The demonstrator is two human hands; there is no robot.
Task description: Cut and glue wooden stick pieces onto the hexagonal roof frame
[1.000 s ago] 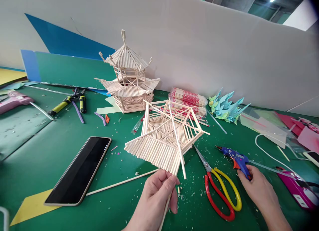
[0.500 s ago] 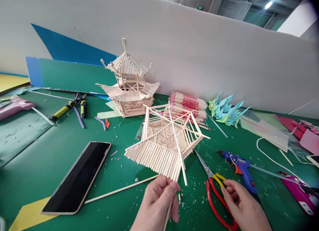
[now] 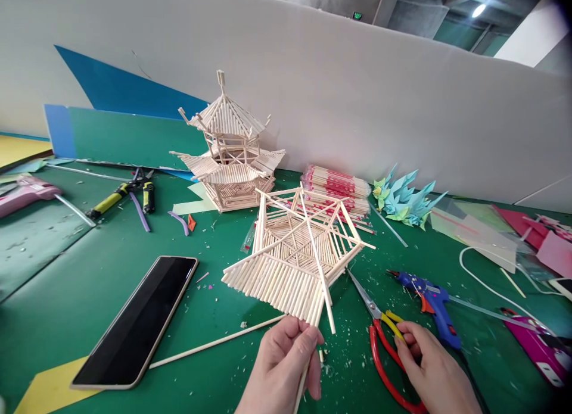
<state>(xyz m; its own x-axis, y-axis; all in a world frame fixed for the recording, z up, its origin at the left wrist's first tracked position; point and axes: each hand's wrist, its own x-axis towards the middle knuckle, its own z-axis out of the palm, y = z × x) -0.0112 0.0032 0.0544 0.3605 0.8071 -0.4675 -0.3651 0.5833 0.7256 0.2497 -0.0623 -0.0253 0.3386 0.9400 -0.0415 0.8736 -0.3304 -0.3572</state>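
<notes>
My left hand (image 3: pixel 283 366) pinches the near edge of a hexagonal roof frame (image 3: pixel 295 253) made of thin wooden sticks and holds it tilted above the green table (image 3: pixel 89 265). A loose stick runs down through those fingers. My right hand (image 3: pixel 431 372) rests on the red and yellow handles of the scissors (image 3: pixel 386 336), fingers curled over them; the blades point away toward the roof frame. A blue glue gun (image 3: pixel 429 298) lies just right of the scissors, apart from the hand.
A finished stick pagoda (image 3: pixel 230 155) stands at the back by the white wall. Beside it lie a pack of sticks (image 3: pixel 337 184) and paper cranes (image 3: pixel 406 199). A phone (image 3: pixel 136 318), a long stick (image 3: pixel 218 341) and pliers (image 3: pixel 120 190) lie to the left.
My right hand has let go of the blue glue gun and moved left onto the scissors' handles. The left hand keeps holding the roof frame in about the same place.
</notes>
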